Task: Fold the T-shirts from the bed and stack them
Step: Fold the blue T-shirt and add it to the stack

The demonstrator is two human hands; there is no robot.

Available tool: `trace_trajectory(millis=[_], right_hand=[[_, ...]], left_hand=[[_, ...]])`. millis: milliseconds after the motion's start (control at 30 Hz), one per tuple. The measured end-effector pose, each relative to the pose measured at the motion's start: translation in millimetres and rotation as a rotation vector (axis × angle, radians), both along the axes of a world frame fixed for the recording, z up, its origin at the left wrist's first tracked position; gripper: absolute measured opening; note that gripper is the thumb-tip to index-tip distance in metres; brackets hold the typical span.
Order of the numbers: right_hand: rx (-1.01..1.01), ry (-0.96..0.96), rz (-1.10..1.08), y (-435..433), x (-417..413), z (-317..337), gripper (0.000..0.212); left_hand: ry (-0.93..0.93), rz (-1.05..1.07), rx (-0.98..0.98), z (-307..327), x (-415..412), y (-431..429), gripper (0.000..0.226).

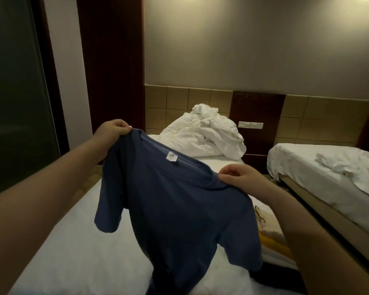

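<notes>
A dark blue T-shirt [175, 209] hangs in the air above the white bed [73, 252], with a small white label at its neckline. My left hand [115, 128] pinches one shoulder, held high and far. My right hand [241, 177] pinches the other shoulder, lower and nearer. The shirt's left sleeve dangles free and its hem drops to the sheet near the bottom edge. Yellow and dark garments [271, 241] lie on the bed's right side, partly hidden behind the shirt.
A heap of crumpled white bedding [205, 135] lies at the head of the bed. A second bed [328, 177] stands to the right across a narrow gap. A dark glass panel [13, 92] is on the left.
</notes>
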State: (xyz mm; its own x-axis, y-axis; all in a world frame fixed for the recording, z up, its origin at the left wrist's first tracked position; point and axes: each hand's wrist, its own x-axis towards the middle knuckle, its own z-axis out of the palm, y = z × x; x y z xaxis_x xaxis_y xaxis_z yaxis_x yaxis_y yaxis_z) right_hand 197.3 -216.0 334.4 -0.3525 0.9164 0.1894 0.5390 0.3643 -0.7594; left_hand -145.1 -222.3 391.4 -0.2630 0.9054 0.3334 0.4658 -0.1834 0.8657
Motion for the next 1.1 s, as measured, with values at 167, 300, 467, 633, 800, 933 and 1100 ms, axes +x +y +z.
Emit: trace_trajectory(millis=[167,300,467,633,800,933,1100], right_hand=[[0.243,-0.115,-0.065,-11,-4,13,0.007],[0.22,0.243,-0.16,-17,-7,16,0.011],[0.098,0.287,-0.189,-14,-9,25,0.014],[0.223,0.268,-0.299,-10,-14,45,0.021],[0.458,0.256,-0.28,-6,-15,117,0.024],[0.68,0.16,-0.319,4,-15,161,0.02],[0.758,0.114,-0.336,10,-8,177,0.022]], left_hand=[[0.113,-0.097,-0.015,15,-4,-21,0.019],[0.254,-0.188,-0.109,26,-12,-39,0.008],[0.438,-0.304,-0.328,25,-18,-58,0.009],[0.223,-0.348,-0.188,28,-11,-68,0.015],[-0.252,-0.34,0.079,62,5,-63,0.022],[-0.168,-0.326,0.033,77,15,-55,0.02],[-0.213,-0.183,0.194,89,14,-46,0.016]])
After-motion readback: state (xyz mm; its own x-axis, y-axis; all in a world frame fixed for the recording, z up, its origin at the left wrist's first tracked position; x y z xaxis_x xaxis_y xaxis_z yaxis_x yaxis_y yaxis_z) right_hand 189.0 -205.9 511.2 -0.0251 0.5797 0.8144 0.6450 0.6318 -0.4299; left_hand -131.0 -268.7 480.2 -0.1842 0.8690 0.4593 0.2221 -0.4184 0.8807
